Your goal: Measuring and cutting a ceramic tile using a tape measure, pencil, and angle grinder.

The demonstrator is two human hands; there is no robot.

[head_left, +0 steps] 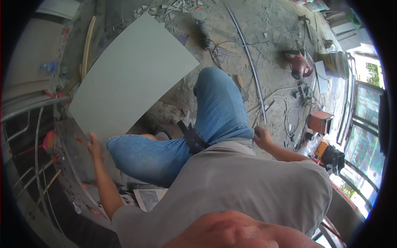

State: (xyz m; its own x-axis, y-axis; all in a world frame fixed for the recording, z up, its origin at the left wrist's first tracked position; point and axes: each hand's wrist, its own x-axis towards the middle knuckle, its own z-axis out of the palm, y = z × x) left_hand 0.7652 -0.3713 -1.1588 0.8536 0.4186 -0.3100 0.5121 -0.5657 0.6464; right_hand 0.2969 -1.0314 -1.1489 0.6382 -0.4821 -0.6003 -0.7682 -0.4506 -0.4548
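grey shirt point(248, 177) looms closest on my feed. one pale panel point(134, 74) slants ahead, its near end at the fingers of the left hand point(95, 148); the right hand point(263, 139) sits by the jeans point(221, 101), near one metal strip point(248, 53). how far either hand is closed, or on what, i can't tell. i count one red power tool point(299, 65), one bucket point(334, 65).
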